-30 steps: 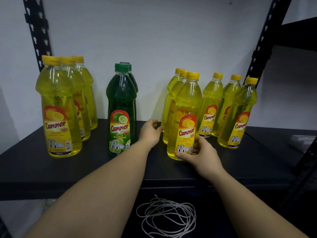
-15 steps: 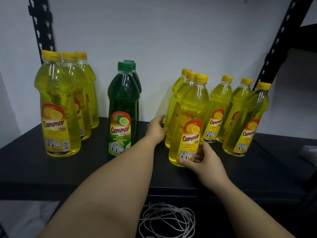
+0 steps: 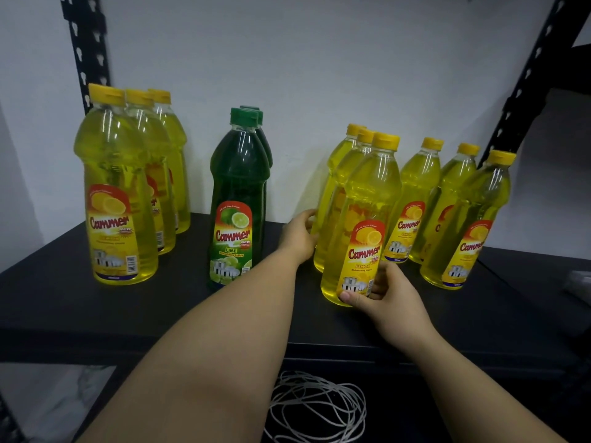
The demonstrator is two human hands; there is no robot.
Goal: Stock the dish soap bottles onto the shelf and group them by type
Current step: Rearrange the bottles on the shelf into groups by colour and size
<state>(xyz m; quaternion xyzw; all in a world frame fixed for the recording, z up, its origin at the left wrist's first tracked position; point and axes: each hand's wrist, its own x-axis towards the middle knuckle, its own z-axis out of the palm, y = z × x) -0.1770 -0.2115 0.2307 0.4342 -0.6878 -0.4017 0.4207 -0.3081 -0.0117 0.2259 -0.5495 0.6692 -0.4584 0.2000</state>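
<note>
On the black shelf (image 3: 57, 302) stand three groups of dish soap. Three large yellow lemon bottles (image 3: 118, 193) line up at the left. Green lime bottles (image 3: 238, 199) stand in a row at the centre. Several smaller yellow lemon bottles fill the right side. My right hand (image 3: 380, 292) grips the base of the front small lemon bottle (image 3: 361, 219). My left hand (image 3: 299, 238) curls round the lower side of the small lemon bottle behind it (image 3: 332, 187). Both bottles stand upright on the shelf.
Three more small lemon bottles (image 3: 470, 219) stand at the right. Black slotted uprights (image 3: 86, 49) frame the shelf against a white wall. A coil of white cord (image 3: 316, 407) lies below the shelf. A pale object (image 3: 580, 282) lies at the shelf's right edge.
My view has shifted slightly closer and leftward. Both hands stay on the same two small lemon bottles; my left hand has reached a little further along the rear bottle.
</note>
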